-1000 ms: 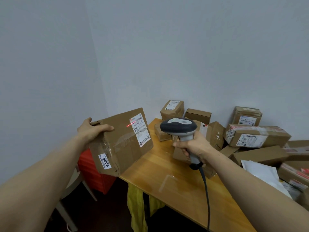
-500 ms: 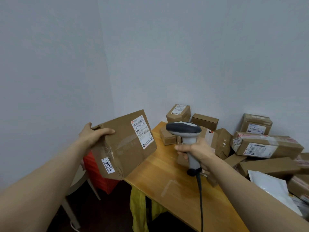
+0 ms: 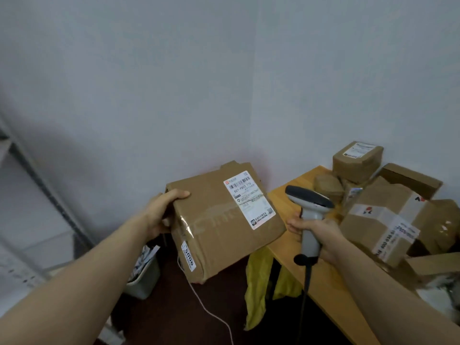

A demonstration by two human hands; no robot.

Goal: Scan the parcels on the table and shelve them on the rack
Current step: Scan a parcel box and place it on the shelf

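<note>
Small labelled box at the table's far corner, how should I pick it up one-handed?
Probably from above, pinching its two upright side faces: the small box sits highest, label up, with other parcels crowding its base.

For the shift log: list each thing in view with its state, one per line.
Held parcel: taped shut, tilted, off the table, label up.
Left hand: fingers grip the parcel's far corner.
Scanner: upright, no red line visible.
Right hand: grips the scanner's handle.
Piled parcels: taped shut, on the table.
</note>
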